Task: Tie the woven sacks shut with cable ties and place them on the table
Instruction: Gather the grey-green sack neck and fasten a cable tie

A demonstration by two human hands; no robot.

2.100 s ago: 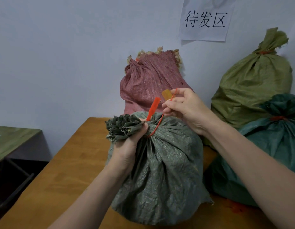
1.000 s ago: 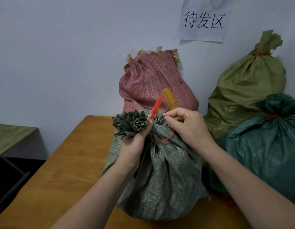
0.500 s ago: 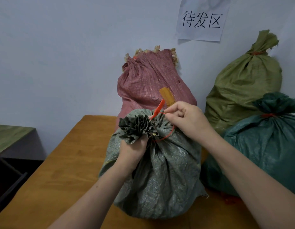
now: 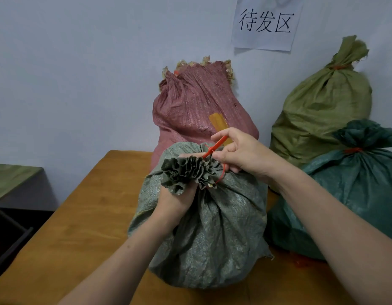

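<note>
Change in the loop: over the last two seconds the red cable tie (image 4: 215,147) was drawn from a wide, slack loop to a small one lying close round the gathered neck (image 4: 186,170) of the grey-green sack (image 4: 208,234). The right hand (image 4: 241,154) came down from above the sack to beside its neck.
Change in the sack: the ruffled mouth tipped over toward the person and the left edge of the surface (image 4: 80,227).
Meaning for the task: the cinching looked nearly done. A short red arc still stood off the cloth on the right of the neck, so one more pull seemed needed before this sack counted as tied.
Sack's place: it stood upright on the surface, mid-way across and nearer the near edge than the far one.
Left fingers: the left hand (image 4: 173,199) was clenched round the neck just under the ruffle, which hid most of it.
Right fingers (image 4: 221,134): they pinched the tie's free tail, which stuck out up and away from the neck.
Tie against fingers: the tail ran through the right pinch, the loop lay just below that hand, and the left grip sat on the opposite side of the neck.
Tied already: a pink sack (image 4: 195,106) at the far edge, with an olive sack (image 4: 322,106) and a teal sack (image 4: 355,190) toward the right edge.
</note>
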